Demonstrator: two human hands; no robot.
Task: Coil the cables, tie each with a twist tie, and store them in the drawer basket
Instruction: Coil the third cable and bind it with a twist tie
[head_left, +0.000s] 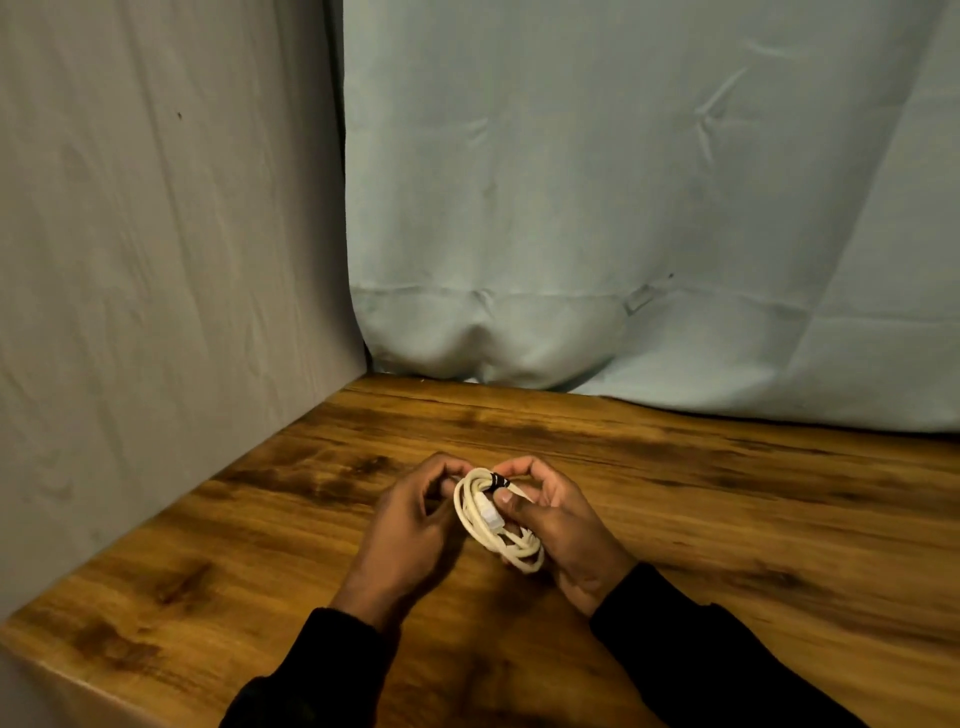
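Observation:
A white cable (480, 525) is wound into a small coil and held above the wooden table (727, 509). A black twist tie (497, 481) wraps the top of the coil. My right hand (563, 530) grips the coil, thumb pressed on its strands beside a white plug, fingers curled behind it. My left hand (410, 519) sits at the coil's left side with curled fingers touching the top of the loop near the tie. No drawer basket is in view.
A grey cloth (156, 260) hangs along the left edge of the table and a pale blue cloth (623, 208) hangs behind it. The table's left edge runs diagonally toward the near left corner.

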